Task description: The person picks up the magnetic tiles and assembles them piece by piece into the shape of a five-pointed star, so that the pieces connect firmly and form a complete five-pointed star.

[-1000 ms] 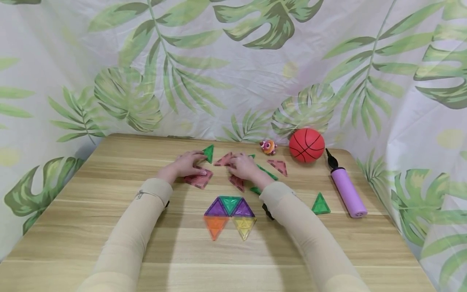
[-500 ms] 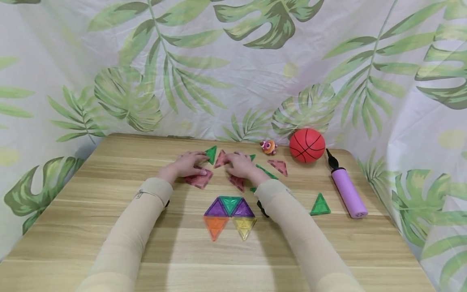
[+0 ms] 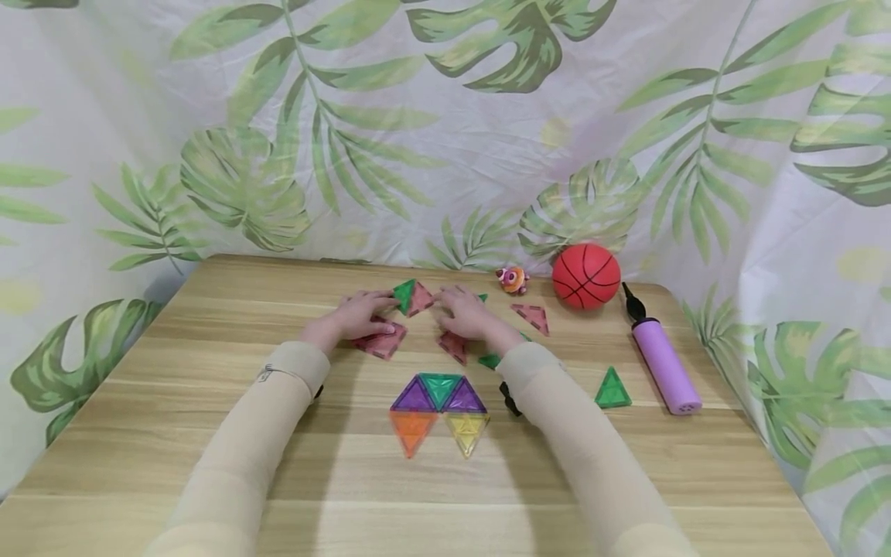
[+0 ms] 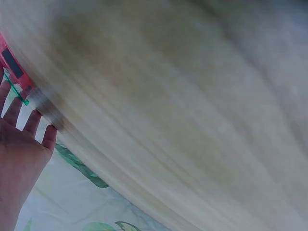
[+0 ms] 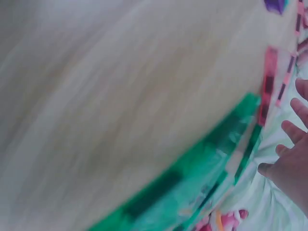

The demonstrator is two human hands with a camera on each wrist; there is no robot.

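My left hand [image 3: 356,316] rests at the back of the table. Its fingers reach a green triangular tile [image 3: 403,296], and its thumb lies on a red tile [image 3: 384,343]. Against the green tile stands a red triangular tile [image 3: 420,299]; their edges look touching. My right hand [image 3: 468,313], fingers spread in the right wrist view, is just right of that red tile with nothing in its grasp. Partly under this hand lies another red triangle [image 3: 454,348]. Several translucent tiles, including a purple one [image 3: 414,397], an orange one [image 3: 412,432] and a yellow one [image 3: 467,432], form an arch nearer me.
Loose tiles lie to the right: a red triangle [image 3: 534,317], a green triangle [image 3: 613,389] and a green piece [image 3: 489,361] beside the right sleeve. Farther back are a small figurine [image 3: 513,280] and a red ball [image 3: 586,277]. A purple hand pump [image 3: 664,367] lies at the right.
The red triangular tile, earlier at my right fingers, has turned and moved left against the green tile. My right fingers have come off it. The left hand has barely moved.
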